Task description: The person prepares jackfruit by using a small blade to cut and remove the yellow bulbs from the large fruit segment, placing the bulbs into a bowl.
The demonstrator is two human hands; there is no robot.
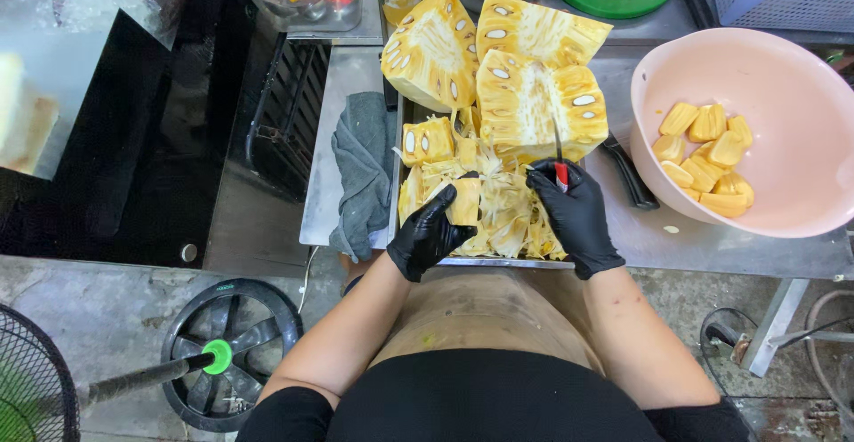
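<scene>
The jackfruit piece [463, 200] sits in the left hand [429, 233] over the metal tray [394, 195] at the counter's near edge, gloved grip pinching it. The right hand [575, 213] is closed round a small red-handled knife [559, 159], blade up against the big jackfruit chunk [534, 104]. Sticky pulp and slick gloves — a slip could drive the blade toward the left fingers. The pink bowl [783, 202] of pods stands at the right edge.

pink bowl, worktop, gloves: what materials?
Pink bowl: likely plastic, matte, uniform colour. Worktop: looks like stainless steel, dull grey sheen, scuffed. Gloves on left hand and right hand: thin black rubbery film, probably nitrile, glossy creases.
</scene>
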